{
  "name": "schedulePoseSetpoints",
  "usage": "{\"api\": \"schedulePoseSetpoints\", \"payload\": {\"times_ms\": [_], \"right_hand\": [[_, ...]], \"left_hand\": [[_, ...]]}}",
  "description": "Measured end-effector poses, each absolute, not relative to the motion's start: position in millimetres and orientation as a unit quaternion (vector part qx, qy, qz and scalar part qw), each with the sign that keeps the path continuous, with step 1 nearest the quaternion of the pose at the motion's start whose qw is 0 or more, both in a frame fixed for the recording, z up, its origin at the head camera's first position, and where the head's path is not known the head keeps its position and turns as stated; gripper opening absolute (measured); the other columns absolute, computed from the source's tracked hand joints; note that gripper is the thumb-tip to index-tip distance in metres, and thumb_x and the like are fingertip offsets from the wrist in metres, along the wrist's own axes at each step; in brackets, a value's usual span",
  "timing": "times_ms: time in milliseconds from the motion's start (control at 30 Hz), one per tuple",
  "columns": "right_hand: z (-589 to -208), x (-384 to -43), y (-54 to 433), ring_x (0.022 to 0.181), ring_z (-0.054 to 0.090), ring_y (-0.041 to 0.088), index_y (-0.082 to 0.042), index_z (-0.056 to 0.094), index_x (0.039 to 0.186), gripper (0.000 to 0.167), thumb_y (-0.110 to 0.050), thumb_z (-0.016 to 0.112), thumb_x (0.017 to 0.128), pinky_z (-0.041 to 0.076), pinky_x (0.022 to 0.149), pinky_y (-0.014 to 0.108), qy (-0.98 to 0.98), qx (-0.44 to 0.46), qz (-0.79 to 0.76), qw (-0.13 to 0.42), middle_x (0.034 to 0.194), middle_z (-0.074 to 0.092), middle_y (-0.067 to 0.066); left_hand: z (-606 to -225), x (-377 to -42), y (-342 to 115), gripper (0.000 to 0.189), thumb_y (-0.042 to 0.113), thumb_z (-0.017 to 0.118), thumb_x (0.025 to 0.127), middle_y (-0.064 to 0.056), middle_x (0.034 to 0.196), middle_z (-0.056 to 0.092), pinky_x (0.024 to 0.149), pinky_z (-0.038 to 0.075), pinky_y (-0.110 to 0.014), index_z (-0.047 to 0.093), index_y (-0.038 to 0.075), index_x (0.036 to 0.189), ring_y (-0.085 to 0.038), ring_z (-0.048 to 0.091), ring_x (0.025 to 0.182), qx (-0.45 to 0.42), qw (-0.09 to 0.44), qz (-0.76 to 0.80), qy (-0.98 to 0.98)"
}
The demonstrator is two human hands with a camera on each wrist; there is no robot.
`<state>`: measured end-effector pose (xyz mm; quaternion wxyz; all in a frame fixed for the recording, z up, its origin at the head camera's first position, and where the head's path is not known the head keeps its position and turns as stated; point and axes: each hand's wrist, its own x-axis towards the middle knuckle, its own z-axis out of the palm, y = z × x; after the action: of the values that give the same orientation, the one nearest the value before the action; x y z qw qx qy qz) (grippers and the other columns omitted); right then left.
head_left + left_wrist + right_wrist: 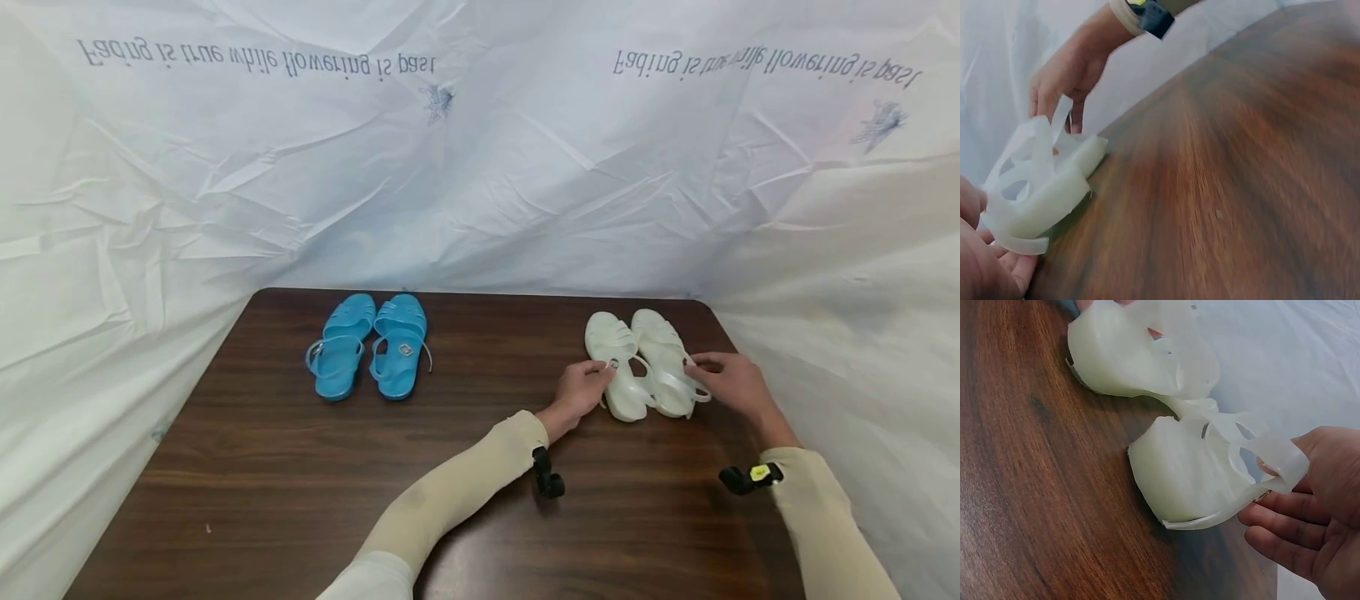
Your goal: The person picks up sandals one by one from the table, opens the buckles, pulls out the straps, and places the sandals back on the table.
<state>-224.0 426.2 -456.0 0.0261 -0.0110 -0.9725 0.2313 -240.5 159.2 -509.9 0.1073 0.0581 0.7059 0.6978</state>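
Two white jelly sandals stand side by side at the table's right, toes pointing away. At the left white sandal, my left hand pinches the strap by the buckle at its outer side. My right hand grips the side strap of the right white sandal. In the right wrist view that strap loops up against the right hand, whose thumb is mostly hidden behind it. The left wrist view shows the left hand against the near sandal, fingers partly under its strap.
A pair of blue sandals lies at the back left of the dark wooden table. White printed sheeting hangs behind and along both sides. A tiny pale speck lies at the front left.
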Motion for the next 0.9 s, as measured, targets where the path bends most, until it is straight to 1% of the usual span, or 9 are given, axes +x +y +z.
{"api": "schedulePoseSetpoints", "payload": {"times_ms": [67,167,400,533,700,800,900], "right_hand": [[-454.5,-223.7,426.5,0.102,0.064,0.047,0.011,0.063,0.128,0.052,-0.035,0.061,0.103,0.056,0.069,0.047,-0.973,-0.005,0.229,0.026,0.12,0.065,0.035],[-452.8,-223.2,427.6,0.1,0.064,0.047,0.011,0.063,0.128,0.048,-0.03,0.062,0.103,0.055,0.067,0.046,-0.974,0.001,0.226,0.024,0.12,0.064,0.035],[-451.0,-222.7,431.3,0.103,0.063,0.049,0.01,0.063,0.13,0.047,-0.029,0.059,0.104,0.055,0.069,0.049,-0.975,0.006,0.219,0.021,0.124,0.063,0.036],[-451.1,-223.3,434.8,0.103,0.063,0.051,0.009,0.064,0.128,0.045,-0.028,0.059,0.104,0.054,0.071,0.052,-0.976,0.012,0.215,0.036,0.123,0.063,0.036],[-453.8,-223.5,435.7,0.104,0.062,0.052,0.009,0.065,0.127,0.046,-0.03,0.061,0.103,0.053,0.073,0.055,-0.973,-0.001,0.226,0.045,0.122,0.064,0.036],[-456.0,-224.9,436.5,0.109,0.059,0.054,0.01,0.063,0.13,0.053,-0.036,0.059,0.104,0.052,0.077,0.057,-0.972,-0.017,0.231,0.029,0.126,0.061,0.037],[-454.9,-226.5,436.0,0.118,0.053,0.056,0.014,0.055,0.136,0.064,-0.041,0.056,0.104,0.05,0.084,0.06,-0.969,-0.04,0.241,-0.018,0.136,0.052,0.04]], "left_hand": [[-511.1,-240.6,157.9,0.03,0.025,0.068,0.1,-0.006,0.117,0.074,0.08,0.057,-0.028,0.073,0.01,0.126,-0.015,0.07,0.106,0.064,0.108,0.685,0.717],[-513.0,-240.4,155.8,0.03,0.023,0.068,0.1,-0.007,0.12,0.074,0.081,0.057,-0.026,0.072,0.011,0.127,-0.016,0.07,0.109,0.081,0.099,0.664,0.736],[-513.4,-239.7,153.0,0.028,0.023,0.07,0.099,-0.004,0.115,0.076,0.081,0.056,-0.023,0.075,0.011,0.124,-0.015,0.071,0.104,0.109,0.05,0.632,0.765],[-513.7,-238.6,152.7,0.027,0.023,0.07,0.099,-0.002,0.113,0.076,0.079,0.056,-0.023,0.075,0.011,0.123,-0.013,0.071,0.101,0.102,0.05,0.63,0.768],[-512.4,-237.7,153.2,0.027,0.023,0.069,0.1,-0.002,0.112,0.076,0.078,0.055,-0.023,0.075,0.011,0.123,-0.011,0.07,0.097,0.091,0.063,0.635,0.765],[-511.4,-236.7,153.5,0.027,0.023,0.068,0.1,-0.001,0.114,0.075,0.081,0.054,-0.023,0.074,0.012,0.124,-0.011,0.07,0.1,0.087,0.066,0.634,0.766],[-511.1,-235.3,152.8,0.027,0.022,0.067,0.101,-0.001,0.115,0.075,0.082,0.055,-0.023,0.074,0.012,0.124,-0.01,0.07,0.101,0.087,0.068,0.634,0.765]]}}
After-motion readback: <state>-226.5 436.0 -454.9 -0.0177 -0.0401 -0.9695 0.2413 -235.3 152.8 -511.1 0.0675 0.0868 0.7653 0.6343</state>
